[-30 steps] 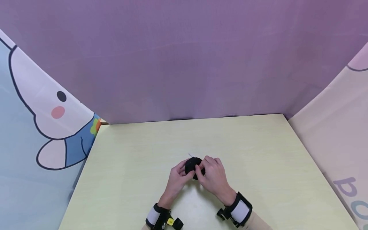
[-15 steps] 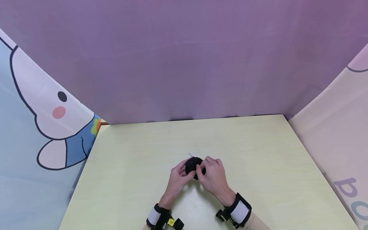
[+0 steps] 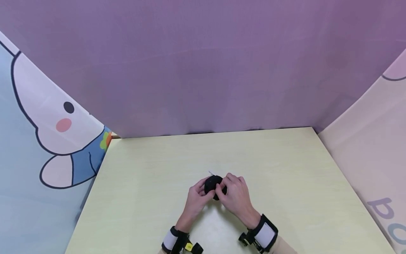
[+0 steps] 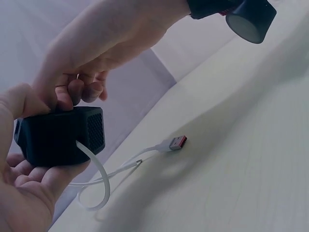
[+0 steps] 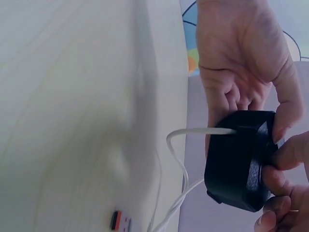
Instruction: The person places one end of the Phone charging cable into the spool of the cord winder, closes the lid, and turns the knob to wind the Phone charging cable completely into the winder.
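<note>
A small black box-like case (image 3: 211,183) with cut corners and a textured side face is held up off the table between both hands. My left hand (image 3: 195,199) grips it from the left and underneath, thumb at the near side. With thumb and fingers my right hand (image 3: 236,195) pinches its right edge. Out of a hole in the case comes a white cable (image 4: 103,176), which loops below it. A USB plug (image 4: 178,143) hangs free at one cable end. Near it shows a thin cable tip (image 4: 138,163). The fingertips' exact contact is partly hidden.
The pale wooden table (image 3: 152,165) spreads out under both hands. Behind it stands a purple cloth wall (image 3: 203,70), with a cartoon-printed panel (image 3: 57,123) on the left and a pale panel (image 3: 368,148) on the right. Strapped wrist cameras sit on both forearms.
Both hands keep their hold on the black case. It shows only a very slight shift downward in the head view; little else differs.
</note>
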A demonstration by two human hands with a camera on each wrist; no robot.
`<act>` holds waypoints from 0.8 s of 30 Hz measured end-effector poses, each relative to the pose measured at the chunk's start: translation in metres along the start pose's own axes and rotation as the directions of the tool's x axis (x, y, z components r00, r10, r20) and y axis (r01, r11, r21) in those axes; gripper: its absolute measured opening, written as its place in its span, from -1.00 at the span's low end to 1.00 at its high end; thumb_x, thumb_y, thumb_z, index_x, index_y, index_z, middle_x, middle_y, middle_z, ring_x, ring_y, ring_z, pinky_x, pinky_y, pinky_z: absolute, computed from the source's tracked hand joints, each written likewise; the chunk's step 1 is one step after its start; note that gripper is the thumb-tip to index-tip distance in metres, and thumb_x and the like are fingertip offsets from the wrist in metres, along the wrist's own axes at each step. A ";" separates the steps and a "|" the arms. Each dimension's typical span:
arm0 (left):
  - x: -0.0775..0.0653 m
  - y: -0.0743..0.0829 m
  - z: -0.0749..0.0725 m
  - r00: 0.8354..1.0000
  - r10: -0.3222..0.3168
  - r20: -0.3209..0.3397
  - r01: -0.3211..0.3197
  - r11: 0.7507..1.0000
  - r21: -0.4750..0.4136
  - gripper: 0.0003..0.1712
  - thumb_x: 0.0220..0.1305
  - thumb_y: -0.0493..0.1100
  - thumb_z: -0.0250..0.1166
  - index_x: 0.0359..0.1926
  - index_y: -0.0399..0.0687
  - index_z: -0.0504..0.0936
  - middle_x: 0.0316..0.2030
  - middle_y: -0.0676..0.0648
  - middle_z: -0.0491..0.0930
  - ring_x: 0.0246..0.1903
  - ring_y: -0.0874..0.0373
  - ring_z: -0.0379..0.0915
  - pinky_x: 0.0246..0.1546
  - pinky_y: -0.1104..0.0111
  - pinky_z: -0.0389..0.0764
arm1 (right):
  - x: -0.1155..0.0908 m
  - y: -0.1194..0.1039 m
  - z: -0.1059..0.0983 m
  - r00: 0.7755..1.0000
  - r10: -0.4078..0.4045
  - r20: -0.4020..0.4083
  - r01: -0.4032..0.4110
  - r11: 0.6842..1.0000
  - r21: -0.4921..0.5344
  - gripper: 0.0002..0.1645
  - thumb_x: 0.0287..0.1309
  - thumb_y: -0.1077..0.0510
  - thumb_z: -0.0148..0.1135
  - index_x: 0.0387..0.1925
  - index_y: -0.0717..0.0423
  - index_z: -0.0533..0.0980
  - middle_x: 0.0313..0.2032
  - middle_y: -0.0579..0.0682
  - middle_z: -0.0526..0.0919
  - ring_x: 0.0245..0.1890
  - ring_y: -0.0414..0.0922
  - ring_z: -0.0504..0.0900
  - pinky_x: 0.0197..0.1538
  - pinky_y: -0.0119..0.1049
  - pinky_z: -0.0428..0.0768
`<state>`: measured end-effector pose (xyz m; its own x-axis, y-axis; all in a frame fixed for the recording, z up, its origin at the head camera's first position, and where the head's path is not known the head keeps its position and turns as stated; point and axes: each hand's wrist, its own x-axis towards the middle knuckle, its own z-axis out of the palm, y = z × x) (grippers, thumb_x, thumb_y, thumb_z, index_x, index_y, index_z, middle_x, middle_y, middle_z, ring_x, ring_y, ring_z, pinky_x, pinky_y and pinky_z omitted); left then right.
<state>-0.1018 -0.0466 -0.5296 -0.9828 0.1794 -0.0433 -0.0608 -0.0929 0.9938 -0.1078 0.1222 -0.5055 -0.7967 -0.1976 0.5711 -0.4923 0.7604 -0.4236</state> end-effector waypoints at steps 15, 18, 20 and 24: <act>0.000 -0.002 -0.005 0.999 -0.032 -0.032 0.033 0.999 0.040 -0.40 0.28 -0.34 0.32 0.34 -0.37 0.50 0.12 -0.40 0.64 -0.11 0.26 0.69 -0.11 0.51 0.67 | 0.002 0.016 -0.005 0.969 -0.245 0.002 0.245 0.967 0.070 -0.82 0.03 0.14 0.54 -0.32 -0.03 0.67 -0.38 -0.15 0.54 -0.38 -0.20 0.50 -0.16 -0.23 0.47; -0.001 -0.002 -0.005 0.999 -0.042 -0.029 0.043 0.998 0.044 -0.40 0.29 -0.33 0.32 0.34 -0.37 0.49 0.13 -0.39 0.64 -0.10 0.25 0.68 -0.10 0.51 0.67 | 0.003 0.020 -0.007 0.952 -0.304 0.027 0.301 0.951 0.066 -0.79 -0.01 0.14 0.59 -0.30 -0.05 0.72 -0.36 -0.16 0.54 -0.38 -0.21 0.49 -0.14 -0.22 0.48; -0.001 -0.001 -0.006 0.999 -0.044 -0.024 0.045 0.998 0.046 -0.40 0.29 -0.33 0.32 0.35 -0.37 0.49 0.13 -0.39 0.64 -0.10 0.25 0.69 -0.10 0.51 0.67 | 0.003 0.023 -0.008 0.938 -0.341 0.053 0.338 0.939 0.061 -0.77 -0.03 0.14 0.61 -0.27 -0.06 0.75 -0.33 -0.16 0.55 -0.36 -0.22 0.51 -0.12 -0.22 0.49; -0.002 -0.001 -0.006 0.999 -0.043 -0.012 0.043 0.998 0.048 -0.39 0.29 -0.33 0.32 0.36 -0.37 0.48 0.13 -0.39 0.64 -0.06 0.19 0.69 -0.08 0.49 0.67 | 0.006 0.026 -0.012 0.909 -0.401 0.111 0.399 0.916 0.040 -0.77 0.01 0.11 0.60 -0.24 -0.08 0.76 -0.27 -0.14 0.58 -0.29 -0.19 0.56 -0.09 -0.22 0.50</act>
<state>-0.1011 -0.0527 -0.5308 -0.9813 0.1718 -0.0870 -0.0948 -0.0376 0.9948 -0.1207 0.1485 -0.5047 -0.5660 -0.5531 0.6114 -0.7830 0.5928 -0.1886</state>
